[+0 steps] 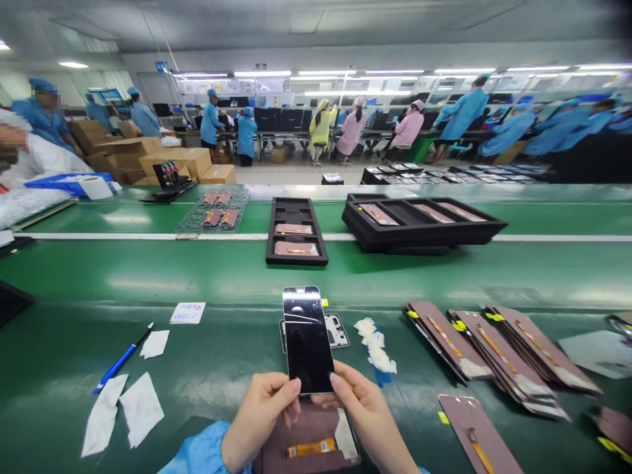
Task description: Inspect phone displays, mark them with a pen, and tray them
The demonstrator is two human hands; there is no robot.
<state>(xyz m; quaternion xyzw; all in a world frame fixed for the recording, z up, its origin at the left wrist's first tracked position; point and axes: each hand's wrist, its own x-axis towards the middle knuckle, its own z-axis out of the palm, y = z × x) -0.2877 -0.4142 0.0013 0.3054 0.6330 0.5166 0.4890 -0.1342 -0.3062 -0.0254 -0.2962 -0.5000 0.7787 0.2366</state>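
A glossy black phone screen (309, 342) with a thin pale edge stands tilted up in front of me, face toward me. My left hand (269, 401) pinches its lower left corner between thumb and fingers. At the lower right corner, my right hand (360, 401) grips it the same way. Partly hidden behind it lies a pale phone frame (338, 330) with a cut-out panel. Below my hands rests a brown-backed screen panel (276, 441) with an orange flex cable (312, 448) and a white patch; the hands cover its top.
Stacked brown-backed panels (513, 359) with yellow tabs lie right. Crumpled white film (375, 345) sits nearer. To the left are a blue pen (123, 357), paper scraps (141, 408) and a labelled card (188, 313). Black foam trays (323, 253) and a clear tray (187, 222) stand farther back.
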